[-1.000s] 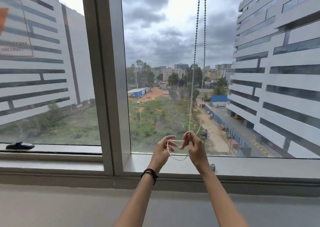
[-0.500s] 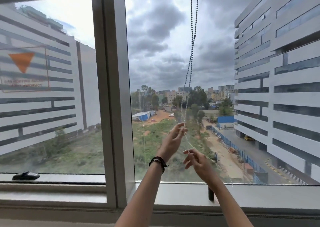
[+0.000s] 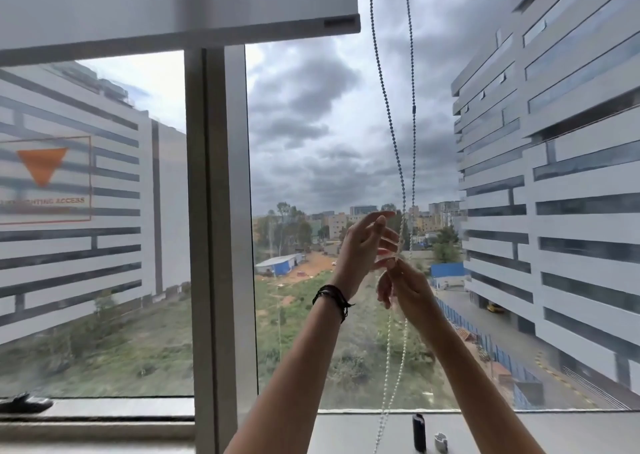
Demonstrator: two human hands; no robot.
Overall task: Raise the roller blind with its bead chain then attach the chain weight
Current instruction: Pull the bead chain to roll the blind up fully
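Observation:
The white roller blind (image 3: 180, 2) hangs at the top left, its bottom bar high on the window. The bead chain (image 3: 393, 135) runs down in two strands from the top right and its loop dangles to the sill. My right hand (image 3: 403, 289) pinches one strand at about mid height. My left hand (image 3: 367, 246), a dark band on its wrist, is raised just above and left of it with fingers spread beside the chain. A dark upright chain weight (image 3: 419, 433) stands on the sill below.
A thick grey mullion (image 3: 218, 228) splits the window. The white sill (image 3: 554, 433) carries a small pale clip (image 3: 440, 442) beside the weight. A black window handle (image 3: 24, 403) lies at the lower left. An orange triangle sticker (image 3: 41, 166) is on the left pane.
The view has tilted up, bringing the blind's bottom bar into sight. Both hands rose along the chain from near the sill; the left opened and the right now pinches a strand.

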